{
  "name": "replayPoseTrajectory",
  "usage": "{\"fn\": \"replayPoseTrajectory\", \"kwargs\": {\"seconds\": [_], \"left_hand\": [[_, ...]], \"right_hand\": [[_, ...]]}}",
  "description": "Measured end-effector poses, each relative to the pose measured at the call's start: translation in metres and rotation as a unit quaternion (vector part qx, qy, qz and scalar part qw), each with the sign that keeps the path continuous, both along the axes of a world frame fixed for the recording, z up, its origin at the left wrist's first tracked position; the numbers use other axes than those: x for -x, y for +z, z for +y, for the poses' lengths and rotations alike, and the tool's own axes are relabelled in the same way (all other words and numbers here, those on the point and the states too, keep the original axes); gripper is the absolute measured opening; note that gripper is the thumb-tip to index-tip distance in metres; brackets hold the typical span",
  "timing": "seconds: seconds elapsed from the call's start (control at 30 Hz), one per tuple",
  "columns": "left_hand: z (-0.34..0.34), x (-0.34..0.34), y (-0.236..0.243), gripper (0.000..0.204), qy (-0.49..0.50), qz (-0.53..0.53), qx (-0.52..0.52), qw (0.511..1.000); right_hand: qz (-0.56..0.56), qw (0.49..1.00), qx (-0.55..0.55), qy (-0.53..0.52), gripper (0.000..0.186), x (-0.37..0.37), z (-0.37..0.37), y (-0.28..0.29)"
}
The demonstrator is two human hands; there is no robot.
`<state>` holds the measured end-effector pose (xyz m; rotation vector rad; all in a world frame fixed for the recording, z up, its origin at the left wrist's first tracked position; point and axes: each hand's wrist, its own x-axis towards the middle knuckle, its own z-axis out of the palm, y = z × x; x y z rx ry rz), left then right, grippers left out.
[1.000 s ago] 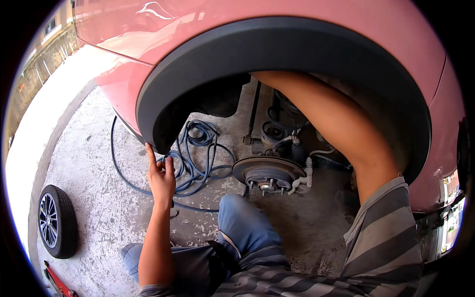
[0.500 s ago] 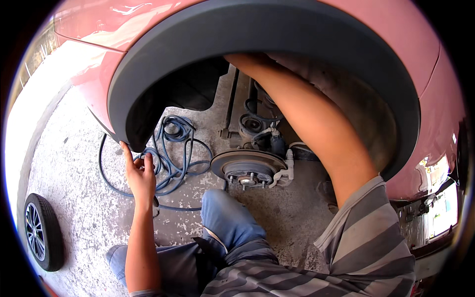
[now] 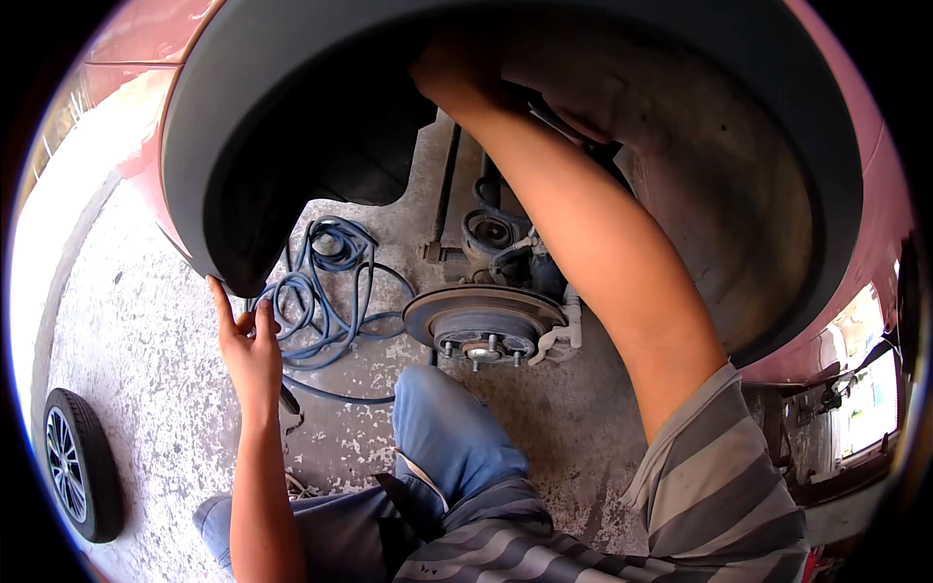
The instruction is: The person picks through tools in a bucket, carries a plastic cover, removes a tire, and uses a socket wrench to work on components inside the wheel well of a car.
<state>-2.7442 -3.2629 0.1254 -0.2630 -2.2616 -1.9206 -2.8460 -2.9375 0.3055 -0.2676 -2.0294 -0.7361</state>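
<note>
My left hand [image 3: 247, 347] is at the lower left end of the black wheel-arch trim [image 3: 197, 175] on a pink car [image 3: 870, 121], its index finger stretched up to touch the edge and its thumb apart. My right arm reaches up into the wheel well, beside the inner liner [image 3: 719, 185]; my right hand [image 3: 449, 76] is in shadow under the arch, its fingers hidden. Below it sit the bare brake disc with studs [image 3: 483, 307] and suspension parts [image 3: 491, 233].
A loose coiled blue hose [image 3: 330, 248] lies on the flaking concrete floor [image 3: 136, 291] behind my left hand. A wheel with a tyre [image 3: 80, 466] is at the far left. My bent knee [image 3: 437, 418] is below the brake disc.
The view has shifted nearer under the arch, so more of the liner shows and the arch sits higher. My left finger stays on the trim edge; my right arm stays inside the well.
</note>
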Motion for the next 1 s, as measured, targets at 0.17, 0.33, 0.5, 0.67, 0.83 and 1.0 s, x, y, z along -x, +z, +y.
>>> {"fn": "replayPoseTrajectory", "kwargs": {"seconds": [0.17, 0.33, 0.5, 0.67, 0.83, 1.0], "left_hand": [[-0.002, 0.002, -0.003, 0.073, 0.0, 0.01, -0.014, 1.0], [0.003, 0.0, 0.002, 0.074, 0.017, 0.008, 0.002, 1.0], [0.008, 0.0, 0.0, 0.075, 0.023, 0.01, -0.01, 1.0], [0.009, -0.001, 0.001, 0.079, 0.022, 0.012, 0.025, 0.999], [0.025, -0.004, -0.003, 0.075, 0.061, 0.042, -0.025, 0.997], [0.052, -0.035, 0.0, 0.043, 0.026, 0.125, -0.127, 0.984]], "right_hand": [[-0.147, 0.978, 0.112, 0.091, 0.028, -0.027, -0.011, 0.022], [-0.12, 0.781, 0.576, 0.212, 0.018, -0.032, -0.036, 0.026], [0.001, 0.649, 0.706, 0.284, 0.021, -0.023, -0.042, 0.018], [-0.192, 0.925, 0.303, 0.126, 0.024, -0.044, -0.03, 0.038], [-0.236, 0.947, 0.205, 0.081, 0.024, -0.029, -0.018, 0.042], [0.027, 0.976, 0.139, 0.163, 0.037, -0.011, -0.019, 0.011]]}}
